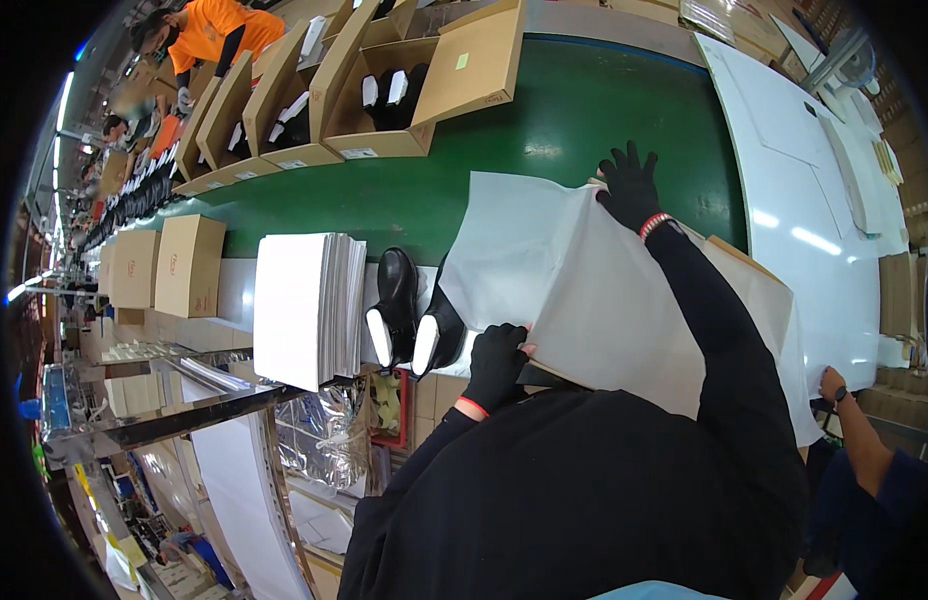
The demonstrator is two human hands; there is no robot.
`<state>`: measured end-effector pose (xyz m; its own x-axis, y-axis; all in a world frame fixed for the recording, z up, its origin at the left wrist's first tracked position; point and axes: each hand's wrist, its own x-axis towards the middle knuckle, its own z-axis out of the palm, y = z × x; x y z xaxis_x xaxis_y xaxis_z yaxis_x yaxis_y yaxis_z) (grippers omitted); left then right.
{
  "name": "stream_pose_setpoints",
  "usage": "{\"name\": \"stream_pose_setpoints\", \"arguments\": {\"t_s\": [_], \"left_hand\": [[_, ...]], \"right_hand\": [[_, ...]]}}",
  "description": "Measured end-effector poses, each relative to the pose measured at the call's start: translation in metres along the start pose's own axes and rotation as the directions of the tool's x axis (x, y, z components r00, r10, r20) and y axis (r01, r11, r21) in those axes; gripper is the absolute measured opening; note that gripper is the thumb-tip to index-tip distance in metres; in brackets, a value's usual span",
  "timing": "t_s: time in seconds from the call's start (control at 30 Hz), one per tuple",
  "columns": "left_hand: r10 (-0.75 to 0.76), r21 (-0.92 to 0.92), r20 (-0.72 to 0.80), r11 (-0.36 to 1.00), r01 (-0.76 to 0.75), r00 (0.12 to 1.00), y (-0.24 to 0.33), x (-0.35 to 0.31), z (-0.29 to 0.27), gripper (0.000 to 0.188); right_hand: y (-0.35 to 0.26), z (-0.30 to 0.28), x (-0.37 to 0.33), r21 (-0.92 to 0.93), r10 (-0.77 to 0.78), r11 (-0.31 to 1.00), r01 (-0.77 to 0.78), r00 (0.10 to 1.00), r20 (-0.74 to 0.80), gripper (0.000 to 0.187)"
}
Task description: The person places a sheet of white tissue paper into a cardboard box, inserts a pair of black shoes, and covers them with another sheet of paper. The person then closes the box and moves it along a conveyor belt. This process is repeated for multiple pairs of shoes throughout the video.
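A large sheet of thin white tissue paper [614,300] spreads in front of me, creased down its middle. Brown cardboard edges [729,252] peek out from under it; most of what it covers is hidden. My left hand [497,365], in a black glove with bare fingertips, pinches the near left edge of the paper. At the far edge, my right hand [630,187], gloved alike, rests with its fingers spread. Left of the paper stand a black shoe [395,285] and a second black shoe [439,335], each with a white piece at the near end; the paper partly covers the second.
A stack of white sheets [294,310] stands left of the shoes. Open cardboard boxes [384,140] with black shoes line the far side of the green table [584,110]. Closed boxes [189,265] sit farther left. A co-worker's arm [864,440] reaches in at right; a person in orange [219,35] works far left.
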<state>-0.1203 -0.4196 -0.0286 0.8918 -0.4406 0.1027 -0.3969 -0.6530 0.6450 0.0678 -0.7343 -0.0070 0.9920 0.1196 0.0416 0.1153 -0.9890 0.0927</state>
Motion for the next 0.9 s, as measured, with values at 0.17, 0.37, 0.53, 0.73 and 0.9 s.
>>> {"name": "stream_pose_setpoints", "arguments": {"t_s": [0.17,0.37,0.53,0.73,0.9], "left_hand": [[-0.009,-0.097,-0.094,0.995,0.0,0.996,-0.001,0.002,0.004,0.032],[-0.03,-0.08,0.061,0.996,0.035,0.998,-0.002,0.015,0.013,0.028],[0.033,-0.004,0.132,0.999,-0.033,0.991,0.009,0.026,0.01,0.027],[-0.044,-0.075,0.112,0.996,0.052,0.993,0.007,0.011,0.015,0.028],[-0.081,-0.126,0.153,0.987,0.101,0.985,0.013,0.006,0.01,0.032]], "right_hand": [[-0.006,-0.011,-0.113,0.14,-0.074,0.989,0.048,0.98,0.184,0.133],[0.007,0.064,-0.146,0.095,-0.015,0.995,-0.022,0.929,0.371,0.141],[-0.001,0.097,-0.146,-0.077,0.116,0.993,-0.094,0.919,0.376,0.135],[-0.006,0.086,-0.178,0.06,-0.061,0.998,0.035,0.853,0.519,0.133],[0.006,0.066,-0.176,0.116,0.024,0.992,-0.052,0.972,0.232,0.073]]}}
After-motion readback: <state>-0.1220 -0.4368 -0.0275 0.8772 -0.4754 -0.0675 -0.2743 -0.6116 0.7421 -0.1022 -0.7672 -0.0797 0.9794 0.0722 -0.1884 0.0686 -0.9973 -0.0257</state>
